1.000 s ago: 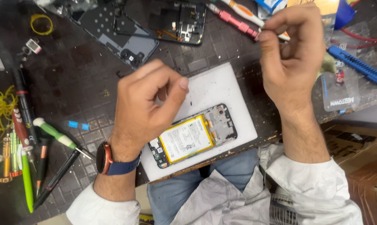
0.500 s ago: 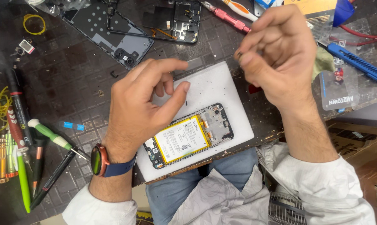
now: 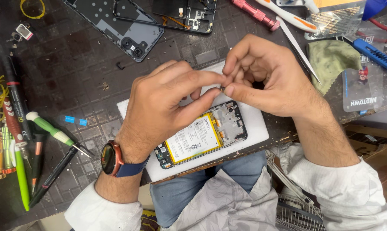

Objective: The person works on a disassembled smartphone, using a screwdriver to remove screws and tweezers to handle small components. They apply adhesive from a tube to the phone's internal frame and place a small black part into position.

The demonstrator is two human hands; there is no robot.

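My left hand (image 3: 167,102) and my right hand (image 3: 270,81) meet fingertip to fingertip above an opened phone (image 3: 227,124). Between their thumbs and forefingers they pinch a tiny dark part (image 3: 222,88); I cannot tell which hand bears it more. The phone lies back-up without its cover, its yellow battery (image 3: 193,139) showing. It rests tilted on a white pad (image 3: 255,128) at the table's near edge. My left wrist wears a watch (image 3: 110,158) with a blue strap.
A dark phone back cover (image 3: 116,21) and a second phone frame (image 3: 189,13) lie at the far side. Metal tweezers (image 3: 302,53), a pink screwdriver (image 3: 255,13), a green cloth (image 3: 330,60) and a blue tool (image 3: 375,53) lie at right. Several screwdrivers (image 3: 52,132) lie at left.
My right hand has come down and left from the far right. My left hand has risen off the phone, and the two now touch over the pad.
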